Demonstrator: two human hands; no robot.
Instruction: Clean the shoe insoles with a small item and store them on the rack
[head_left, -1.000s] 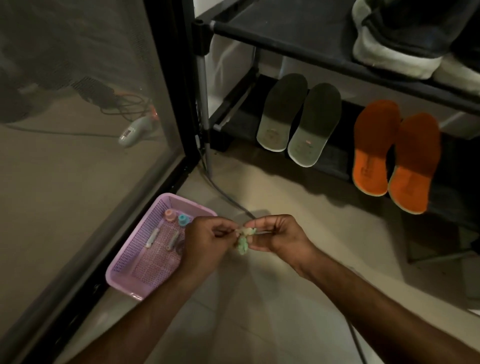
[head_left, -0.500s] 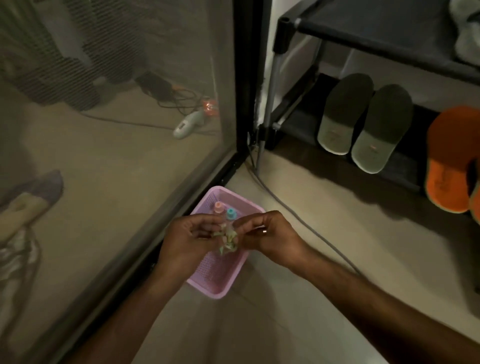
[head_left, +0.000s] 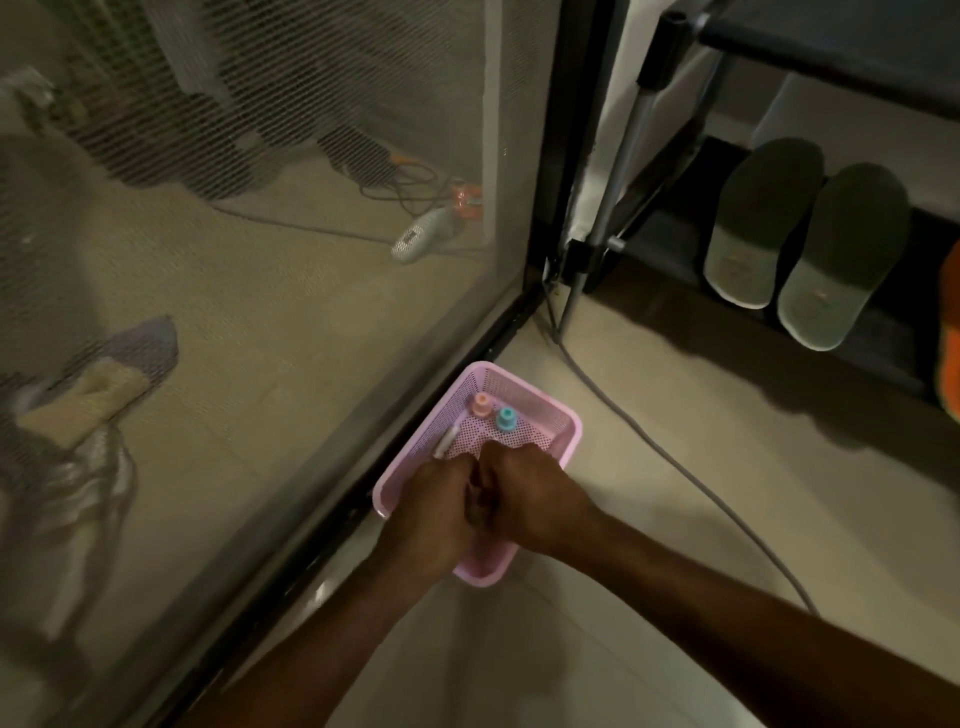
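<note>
Both hands, left (head_left: 434, 506) & right (head_left: 524, 499), pressed together over pink basket (head_left: 566, 441), contents hidden.

The setting is a home entryway beside a black-framed mesh screen door (head_left: 311, 218). A black metal-and-fabric shoe rack (head_left: 670, 171) stands on the beige tiled floor (head_left: 675, 519), with a pair of dark grey foam insoles (head_left: 800, 244) leaning on its lower shelf. A pink perforated plastic basket (head_left: 561, 431) sits by the door sill, and a grey cable (head_left: 675, 457) runs across the tiles.
</note>
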